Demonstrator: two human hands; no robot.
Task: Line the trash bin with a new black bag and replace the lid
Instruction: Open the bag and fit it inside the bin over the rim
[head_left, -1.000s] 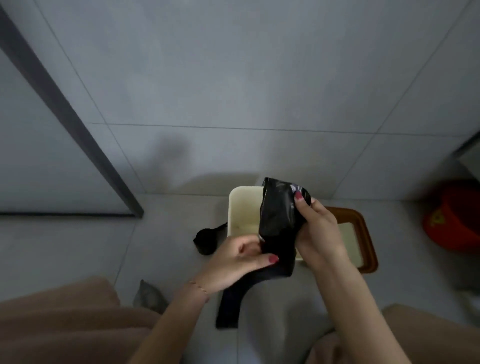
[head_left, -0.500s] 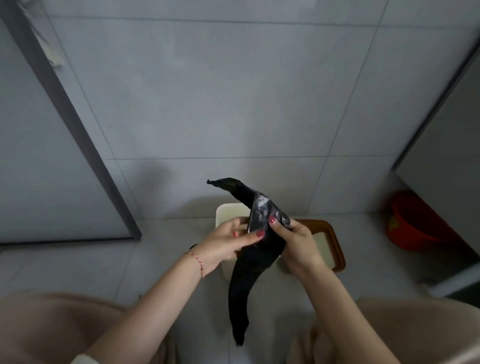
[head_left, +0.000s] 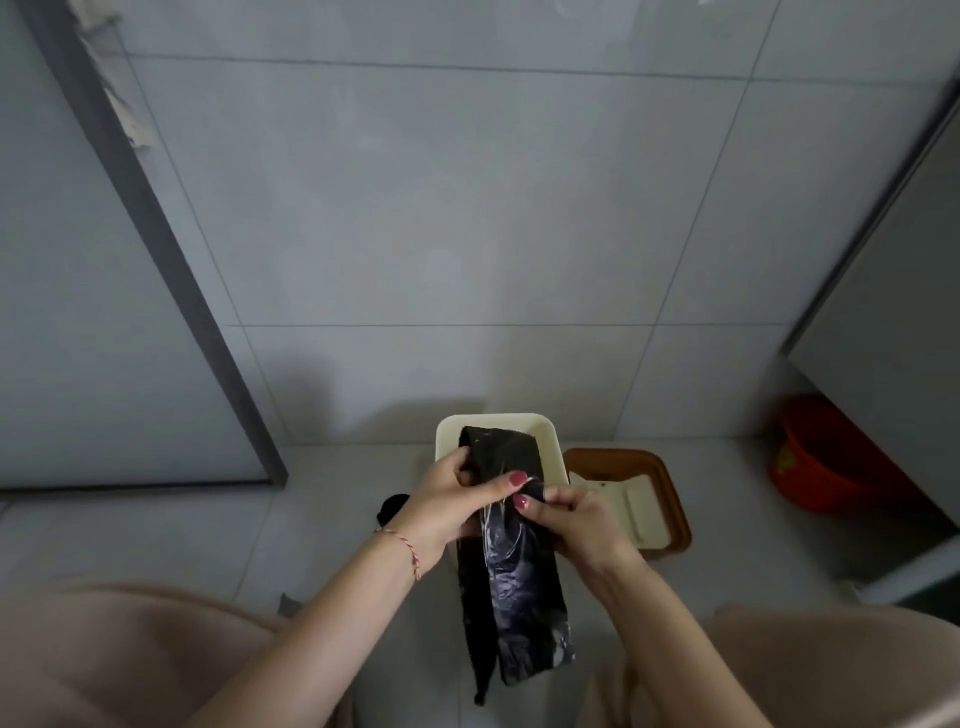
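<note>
A folded black bag (head_left: 511, 582) hangs as a long flat strip in front of me, above the cream trash bin (head_left: 550, 434) on the floor. My left hand (head_left: 452, 499) grips the bag's upper part, thumb across its front. My right hand (head_left: 569, 519) pinches the bag's right edge just below that. The bag's top end lies over the bin's open mouth. The lid (head_left: 647, 512), cream with a brown rim, lies on the floor right of the bin.
A red bucket (head_left: 826, 452) stands at the right by a cabinet side (head_left: 893, 291). A small black roll (head_left: 392, 506) lies on the floor left of the bin. Tiled wall behind, a door frame (head_left: 156, 244) at the left. My knees fill the lower corners.
The bag has been spread from a twisted, bent strip into a flatter, wider one. Both hands moved closer together on its upper part. The view tilted up.
</note>
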